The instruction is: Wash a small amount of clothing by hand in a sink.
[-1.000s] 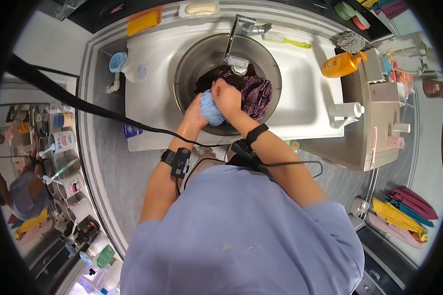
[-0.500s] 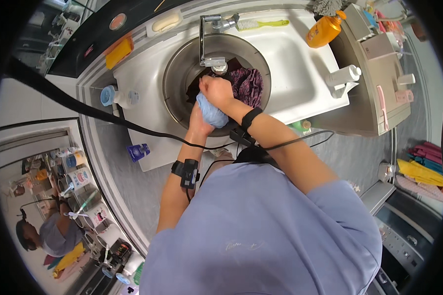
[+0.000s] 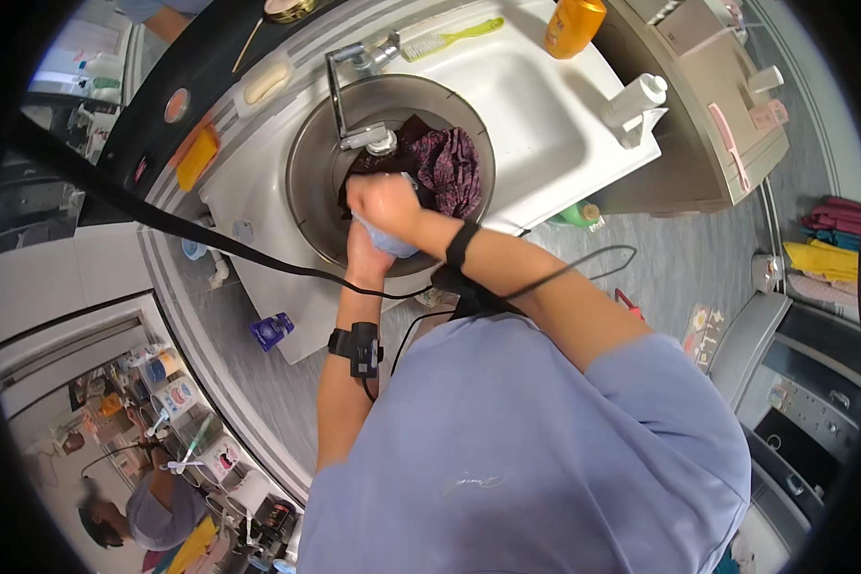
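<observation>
Okay, both hands over the round metal basin [image 3: 316, 143], both on the light blue cloth [image 3: 392, 245]. My right hand [image 3: 385, 205] is on top, fingers curled into a fist, no gap visible, gripping the upper part of that cloth. My left hand [image 3: 365, 253] is just under it, closed round the same bunched cloth; its fingers are mostly hidden behind the right, so can't tell how tightly they're curled. Blue cloth shows below the right fist, scrunched, at the near side of the basin.

Also in the basin: dark purple patterned cloth [image 3: 450, 172], bunched on the right, and dark brown cloth [image 3: 414, 130] beside it, partly under the tap [image 3: 362, 137]. Can't tell if water is running.

Basin sits on the white sink [image 3: 536, 115]. Around it: yellow-green brush [image 3: 454, 36] on the back ledge, orange bottle [image 3: 576, 27] behind right, white bottle [image 3: 633, 99] at the right end, soap bar [image 3: 266, 84] in a dish, back left. Black band [image 3: 462, 244] on my right wrist, black device [image 3: 364, 350] strapped to my left forearm.
</observation>
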Demonstrator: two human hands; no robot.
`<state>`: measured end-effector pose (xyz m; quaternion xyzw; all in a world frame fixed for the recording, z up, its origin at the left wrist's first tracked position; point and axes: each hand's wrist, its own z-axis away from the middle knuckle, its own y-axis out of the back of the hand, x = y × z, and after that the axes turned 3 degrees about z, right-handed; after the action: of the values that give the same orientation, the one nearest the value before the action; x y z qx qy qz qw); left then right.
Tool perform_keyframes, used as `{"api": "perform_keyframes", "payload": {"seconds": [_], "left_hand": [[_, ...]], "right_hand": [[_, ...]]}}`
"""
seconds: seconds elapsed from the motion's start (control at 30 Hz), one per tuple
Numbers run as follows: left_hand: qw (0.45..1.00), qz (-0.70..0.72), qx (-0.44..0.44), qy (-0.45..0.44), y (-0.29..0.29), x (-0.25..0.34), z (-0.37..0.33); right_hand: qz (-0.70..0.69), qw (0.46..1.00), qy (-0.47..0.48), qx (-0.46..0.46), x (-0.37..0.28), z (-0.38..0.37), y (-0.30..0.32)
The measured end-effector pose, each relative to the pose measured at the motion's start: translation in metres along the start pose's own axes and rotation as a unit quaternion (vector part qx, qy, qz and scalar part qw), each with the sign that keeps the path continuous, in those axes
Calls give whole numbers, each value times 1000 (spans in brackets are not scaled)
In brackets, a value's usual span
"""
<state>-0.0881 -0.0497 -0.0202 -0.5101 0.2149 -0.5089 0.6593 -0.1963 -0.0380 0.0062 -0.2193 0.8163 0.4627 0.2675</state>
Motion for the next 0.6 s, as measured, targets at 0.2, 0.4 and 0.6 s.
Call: {"api": "perform_keyframes", "payload": {"seconds": [0.2,0.4,0.6], "left_hand": [[994,-20,101,-46,-13,-4,9],[985,-102,21,-139,32,12,17],[985,-117,81,-102,1,8,15]], "right_hand": [[3,998,-61,3,2,-3,1],[-20,991,135,-6,-58,17,6],[-16,992,118,-42,-31,1,6]]}}
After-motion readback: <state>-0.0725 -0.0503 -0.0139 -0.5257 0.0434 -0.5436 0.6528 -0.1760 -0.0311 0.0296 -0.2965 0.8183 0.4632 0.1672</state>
